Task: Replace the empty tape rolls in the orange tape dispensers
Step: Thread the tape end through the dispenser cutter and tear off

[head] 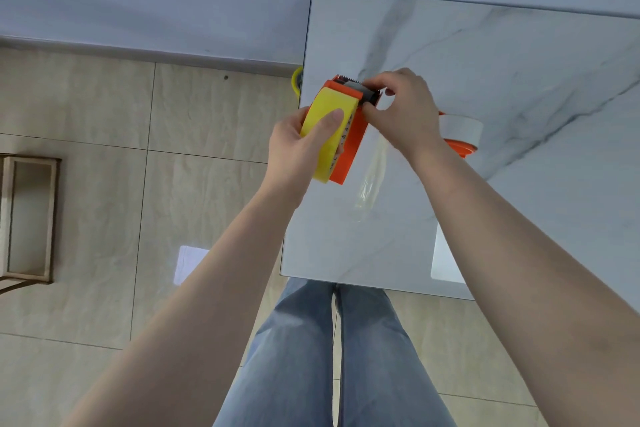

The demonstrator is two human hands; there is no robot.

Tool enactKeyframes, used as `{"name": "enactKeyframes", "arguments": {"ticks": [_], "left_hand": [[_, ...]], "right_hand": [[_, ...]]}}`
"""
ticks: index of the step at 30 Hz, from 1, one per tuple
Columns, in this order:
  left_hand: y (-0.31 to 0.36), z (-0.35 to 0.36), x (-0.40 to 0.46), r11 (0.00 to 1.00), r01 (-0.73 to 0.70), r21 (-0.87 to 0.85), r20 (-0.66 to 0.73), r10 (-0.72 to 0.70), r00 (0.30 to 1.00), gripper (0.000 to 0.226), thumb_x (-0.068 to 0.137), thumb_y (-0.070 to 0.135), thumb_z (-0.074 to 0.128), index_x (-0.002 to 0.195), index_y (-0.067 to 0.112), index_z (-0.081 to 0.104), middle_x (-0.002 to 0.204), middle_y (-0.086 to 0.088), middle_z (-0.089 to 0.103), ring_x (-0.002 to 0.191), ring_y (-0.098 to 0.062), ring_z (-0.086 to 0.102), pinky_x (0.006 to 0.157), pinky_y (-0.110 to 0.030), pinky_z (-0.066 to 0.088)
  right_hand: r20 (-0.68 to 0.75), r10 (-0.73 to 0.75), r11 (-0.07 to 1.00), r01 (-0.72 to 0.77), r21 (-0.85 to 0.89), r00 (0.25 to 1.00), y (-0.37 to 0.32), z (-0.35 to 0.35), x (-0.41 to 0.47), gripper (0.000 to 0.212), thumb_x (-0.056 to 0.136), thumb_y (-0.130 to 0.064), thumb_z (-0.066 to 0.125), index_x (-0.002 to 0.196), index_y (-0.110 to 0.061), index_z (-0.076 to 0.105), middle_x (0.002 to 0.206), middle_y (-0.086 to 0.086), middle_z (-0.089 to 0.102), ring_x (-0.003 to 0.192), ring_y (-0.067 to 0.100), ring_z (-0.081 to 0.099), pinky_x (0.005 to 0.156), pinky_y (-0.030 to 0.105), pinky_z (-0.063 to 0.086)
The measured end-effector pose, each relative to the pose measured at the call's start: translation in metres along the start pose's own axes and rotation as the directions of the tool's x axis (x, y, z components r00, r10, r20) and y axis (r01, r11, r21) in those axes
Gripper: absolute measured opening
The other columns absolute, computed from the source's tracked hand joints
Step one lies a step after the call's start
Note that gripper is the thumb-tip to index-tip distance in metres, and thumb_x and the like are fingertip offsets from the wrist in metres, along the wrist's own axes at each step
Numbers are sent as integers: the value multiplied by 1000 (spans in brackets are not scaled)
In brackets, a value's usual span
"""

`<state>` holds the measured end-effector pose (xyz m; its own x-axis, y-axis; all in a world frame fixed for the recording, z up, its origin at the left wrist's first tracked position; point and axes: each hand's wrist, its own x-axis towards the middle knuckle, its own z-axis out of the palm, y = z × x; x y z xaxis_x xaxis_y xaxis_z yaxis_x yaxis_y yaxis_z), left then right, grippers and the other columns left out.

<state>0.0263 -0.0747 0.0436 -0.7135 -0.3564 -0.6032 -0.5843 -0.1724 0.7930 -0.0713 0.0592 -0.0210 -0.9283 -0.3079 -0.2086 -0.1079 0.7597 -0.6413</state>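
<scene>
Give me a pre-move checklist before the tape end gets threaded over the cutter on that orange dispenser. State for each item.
1. Dispenser held firmly: ok. The left hand grips the orange dispenser around the yellow tape roll.
2. New roll mounted: ok, the yellow roll sits in the dispenser.
3. Fingers at the cutter end: ok. The right hand pinches at the roller beside the serrated blade.
4. Tape end free and in the fingers: cannot tell, hidden by the hand.
5. Fingers clear of the blade teeth: cannot tell, they are very close.
6. Second dispenser out of the way: ok, on the marble table behind the right hand.
</scene>
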Motion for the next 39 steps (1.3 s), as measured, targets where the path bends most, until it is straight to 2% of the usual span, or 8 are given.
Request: {"name": "enactKeyframes", "arguments": {"ticks": [5, 9, 14, 20, 23, 29, 35, 39], "left_hand": [[1, -1, 0, 1000, 8, -5, -19, -8, 1000, 15, 90, 29, 65, 101, 19, 64, 84, 3, 70, 63, -3, 68, 57, -19, 53], [0, 0, -2, 1000, 19, -12, -30, -19, 999, 27, 90, 30, 65, 110, 13, 64, 85, 1, 70, 63, -4, 68, 57, -19, 53], [0, 1, -2, 1000, 8, -12, -34, -9, 999, 16, 90, 30, 65, 101, 19, 64, 84, 3, 70, 64, -4, 68, 58, -20, 54], [-6, -2, -3, 1000, 21, -12, -34, -21, 999, 18, 90, 31, 66, 101, 17, 65, 85, 1, 72, 68, -8, 70, 60, -22, 55], [-8, -2, -6, 999, 36, -32, -23, -36, 999, 26, 91, 31, 64, 105, 10, 65, 83, -1, 71, 64, -7, 68, 56, -20, 53], [-9, -4, -9, 1000, 19, -10, 22, -19, 1000, 29, 92, 29, 62, 106, 5, 66, 77, 0, 71, 61, -6, 68, 54, -18, 51], [-8, -3, -5, 999, 23, 32, -45, -21, 999, 34, 81, 44, 67, 98, 15, 69, 83, -3, 73, 67, -12, 70, 59, -25, 57], [-6, -4, -3, 999, 26, 46, -85, -22, 996, 16, 83, 41, 69, 84, 25, 67, 77, 0, 70, 63, -11, 68, 61, -30, 58]], "right_hand": [[-50, 35, 983, -25, 180, 998, -5, 1, -3, 19, 87, -25, 65, 103, -20, 74, 87, -20, 54, 96, 11, 56, 84, 25, 42], [-76, 47, 978, -31, 208, 996, -8, 4, -5, 20, 86, -25, 67, 104, -20, 74, 93, -13, 59, 96, 12, 58, 85, 26, 44], [-133, 138, 957, -97, 274, 982, -12, 9, -6, 12, 84, -25, 67, 93, -23, 74, 96, -7, 69, 89, 7, 61, 73, 12, 42], [-133, 233, 925, -177, 337, 963, -16, 6, 2, 7, 83, -22, 66, 82, -18, 72, 85, -5, 71, 82, 10, 65, 71, 26, 50], [-98, 249, 889, -188, 417, 963, -17, 4, 7, 3, 84, -16, 67, 82, -16, 69, 79, -5, 67, 77, 10, 62, 73, 23, 50], [-24, 312, 816, -255, 519, 950, -20, -1, 9, 18, 88, -11, 60, 75, -24, 58, 87, 5, 74, 75, 12, 65, 65, 19, 49], [69, 378, 749, -349, 563, 923, -29, -6, 11, 17, 85, -4, 56, 76, -18, 58, 79, 6, 73, 61, 8, 59, 51, 12, 44], [138, 437, 709, -435, 555, 889, -37, -10, 14, 13, 87, -10, 53, 94, -14, 63, 75, 2, 66, 62, 10, 61, 44, 13, 41]]}}
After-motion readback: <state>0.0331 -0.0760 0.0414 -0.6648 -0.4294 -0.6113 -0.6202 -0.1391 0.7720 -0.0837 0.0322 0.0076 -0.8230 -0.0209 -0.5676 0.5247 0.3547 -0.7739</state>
